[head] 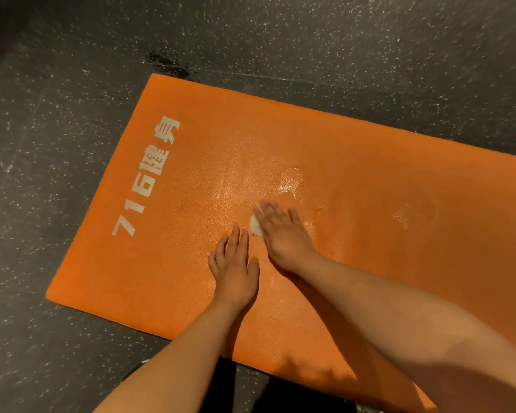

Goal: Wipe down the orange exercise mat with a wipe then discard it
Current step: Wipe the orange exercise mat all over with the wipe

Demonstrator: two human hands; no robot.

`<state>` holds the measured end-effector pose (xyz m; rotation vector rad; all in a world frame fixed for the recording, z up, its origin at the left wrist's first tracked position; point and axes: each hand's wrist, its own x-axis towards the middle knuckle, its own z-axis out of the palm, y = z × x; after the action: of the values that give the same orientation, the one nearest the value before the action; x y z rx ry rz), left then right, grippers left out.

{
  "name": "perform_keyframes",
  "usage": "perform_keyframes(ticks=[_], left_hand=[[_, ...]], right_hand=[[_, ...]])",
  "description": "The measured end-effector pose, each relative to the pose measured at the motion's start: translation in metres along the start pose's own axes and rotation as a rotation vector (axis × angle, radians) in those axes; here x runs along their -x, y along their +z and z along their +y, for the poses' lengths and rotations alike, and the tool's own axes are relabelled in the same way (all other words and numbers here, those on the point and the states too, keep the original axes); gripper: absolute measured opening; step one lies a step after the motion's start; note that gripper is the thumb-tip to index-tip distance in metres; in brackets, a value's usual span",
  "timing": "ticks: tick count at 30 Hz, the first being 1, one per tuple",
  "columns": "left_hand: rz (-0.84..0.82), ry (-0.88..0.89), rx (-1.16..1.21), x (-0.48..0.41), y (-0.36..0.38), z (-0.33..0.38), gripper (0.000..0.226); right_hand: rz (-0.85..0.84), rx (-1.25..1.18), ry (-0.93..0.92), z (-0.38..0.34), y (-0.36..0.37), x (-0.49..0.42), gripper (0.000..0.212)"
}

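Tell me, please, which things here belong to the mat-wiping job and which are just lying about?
Belonging to the job:
flat orange foam exercise mat
small crumpled white wipe
right hand, pressing the wipe down
left hand, flat on the mat

Just there:
dark speckled rubber floor
dark wet-looking patch on the floor

Right hand (280, 234) flat on wipe (254, 227)

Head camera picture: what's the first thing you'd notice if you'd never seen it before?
The big orange mat fills the middle, lying on a dark speckled floor, with white lettering along its left end. Near its centre the right hand presses a small white wipe down, the left hand flat beside it. Just beyond the wipe, a wet shine glints.
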<state>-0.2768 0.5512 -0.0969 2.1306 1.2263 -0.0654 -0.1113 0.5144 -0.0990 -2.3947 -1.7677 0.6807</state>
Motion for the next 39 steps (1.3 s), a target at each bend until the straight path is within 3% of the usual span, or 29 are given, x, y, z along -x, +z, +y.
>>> perform_keyframes(ticks=[2, 4, 9, 14, 18, 20, 24, 27, 33, 36, 39], left_hand=[[-0.017, 0.019, 0.014, 0.001, -0.003, -0.001, 0.065], [-0.019, 0.031, 0.039, 0.007, -0.006, -0.003, 0.065], [0.123, -0.184, -0.038, 0.059, -0.004, -0.005, 0.058], [0.108, -0.276, -0.058, 0.116, 0.004, -0.012, 0.052], [0.045, -0.253, -0.037, 0.139, 0.001, -0.013, 0.053], [0.04, -0.249, -0.02, 0.146, 0.0, -0.012, 0.052], [0.049, -0.293, 0.028, 0.166, 0.002, -0.01, 0.052], [0.019, -0.271, 0.013, 0.174, -0.001, -0.014, 0.054], [-0.038, -0.246, 0.006, 0.177, -0.008, -0.016, 0.055], [-0.051, -0.236, 0.01, 0.18, -0.005, -0.015, 0.055], [-0.063, -0.23, 0.054, 0.183, -0.003, -0.015, 0.055]], right_hand=[[0.031, -0.052, 0.195, -0.009, -0.001, -0.001, 0.064], [0.023, -0.106, 0.237, -0.029, 0.005, 0.007, 0.064], [-0.084, -0.116, -0.054, -0.066, 0.027, 0.074, 0.061], [-0.205, -0.024, -0.244, -0.065, 0.027, 0.105, 0.057], [-0.141, -0.014, 0.048, -0.059, 0.023, 0.108, 0.061], [-0.155, -0.058, 0.099, -0.074, 0.026, 0.125, 0.062], [-0.301, -0.06, -0.146, -0.102, 0.037, 0.161, 0.059], [-0.319, -0.001, -0.241, -0.091, 0.034, 0.161, 0.061], [-0.156, -0.054, 0.132, -0.075, 0.028, 0.168, 0.06], [-0.156, -0.101, 0.036, -0.095, 0.035, 0.187, 0.057], [-0.241, -0.09, -0.2, -0.099, 0.031, 0.193, 0.054]])
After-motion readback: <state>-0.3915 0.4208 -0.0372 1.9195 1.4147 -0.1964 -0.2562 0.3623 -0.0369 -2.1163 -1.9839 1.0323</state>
